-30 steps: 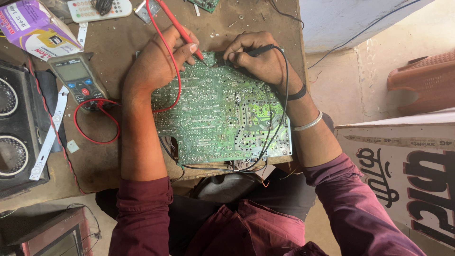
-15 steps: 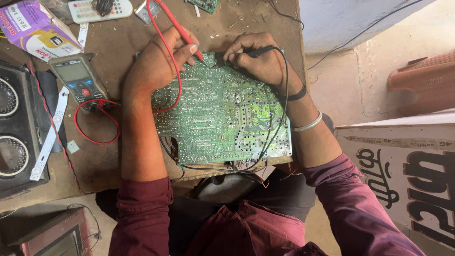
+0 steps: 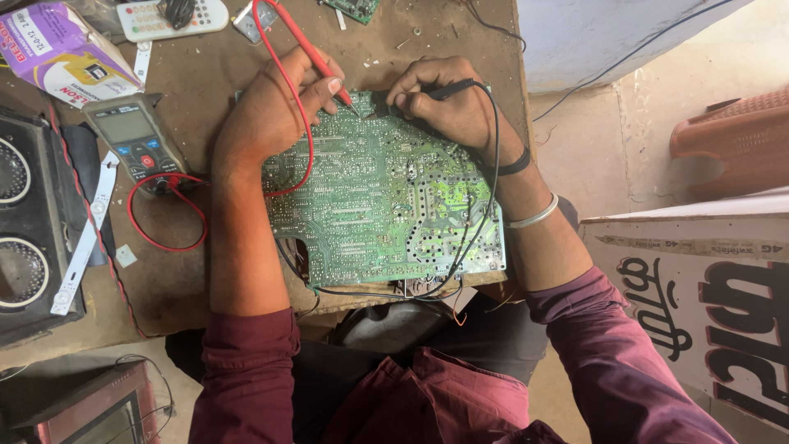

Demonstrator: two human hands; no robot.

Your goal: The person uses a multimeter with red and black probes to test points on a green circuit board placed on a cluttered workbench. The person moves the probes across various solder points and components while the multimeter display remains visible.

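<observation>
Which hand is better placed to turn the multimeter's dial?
Probably the left hand: the multimeter lies just beyond it on the table, while the right hand, holding the black probe, is across the circuit board.

This was an electronics repair workshop: a worn brown desk (image 3: 205, 74) carried a bare green circuit board (image 3: 378, 197), a multimeter (image 3: 136, 140) with red and black leads, a remote control (image 3: 168, 16) and speakers (image 3: 20, 222).
</observation>
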